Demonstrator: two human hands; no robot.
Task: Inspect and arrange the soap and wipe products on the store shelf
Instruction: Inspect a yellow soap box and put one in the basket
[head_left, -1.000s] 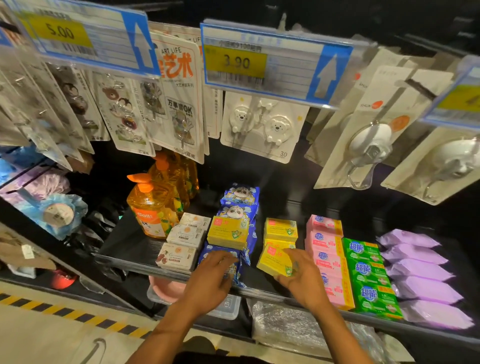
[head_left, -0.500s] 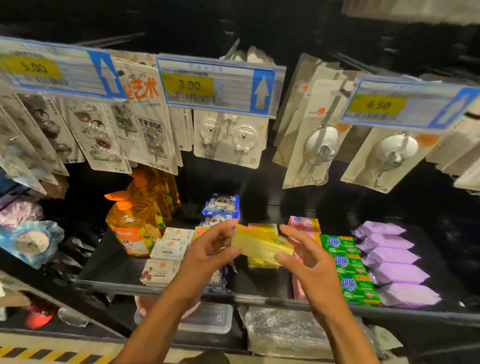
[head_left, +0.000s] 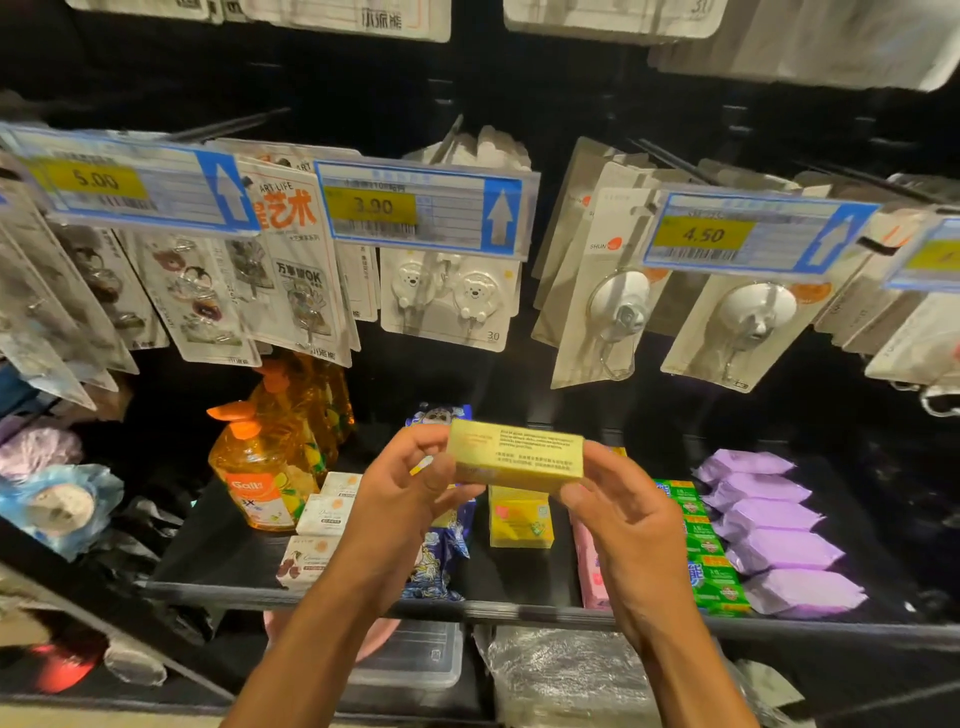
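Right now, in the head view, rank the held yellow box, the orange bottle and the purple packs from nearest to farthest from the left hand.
1. Yellow box: held in the left hand, at its left end.
2. Orange bottle: on the shelf, to the left.
3. Purple packs: at the shelf's far right.

Hands, left (head_left: 402, 501) and right (head_left: 631, 525), fingers curled.

black shelf (head_left: 223, 556) | price tags (head_left: 421, 210) on pegs | hook packs (head_left: 449, 296) hanging above | dim light
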